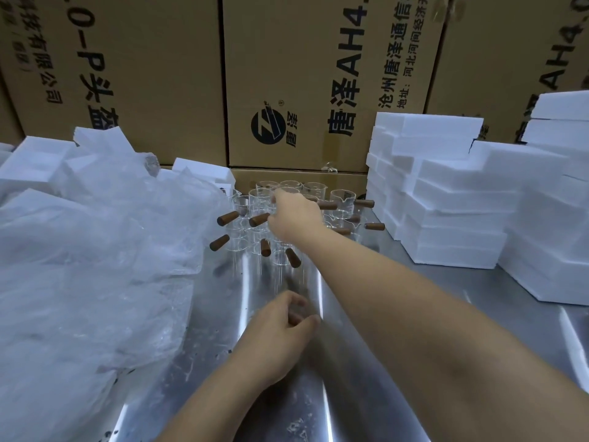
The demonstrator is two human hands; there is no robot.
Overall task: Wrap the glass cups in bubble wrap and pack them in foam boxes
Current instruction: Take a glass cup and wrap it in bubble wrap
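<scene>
Printed cardboard cartons (302,74) back a shiny steel table (430,282). Clear glass cups (342,199) with brown cylindrical handles (228,217) cluster between crumpled bubble wrap (95,250) and stacked white foam boxes (446,202). The right hand (294,215) reaches onto the cups and the left hand (280,330) curls nearer; I cannot tell what either grips.

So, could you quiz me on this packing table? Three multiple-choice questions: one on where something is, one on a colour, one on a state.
1. Where does the bubble wrap lie, relative to the glass cups?
A) to their right B) to their left C) on top of them
2. What colour are the cups' handles?
A) white B) blue C) brown
3. In what state are the glass cups?
A) upright and unwrapped B) already wrapped C) lying on their sides

Answers:
1 B: the wrap heaps up on the left side, the cups at the middle back.
2 C: each stub handle is plainly brown.
3 A: they stand bare on the metal table, the right hand over them.
</scene>
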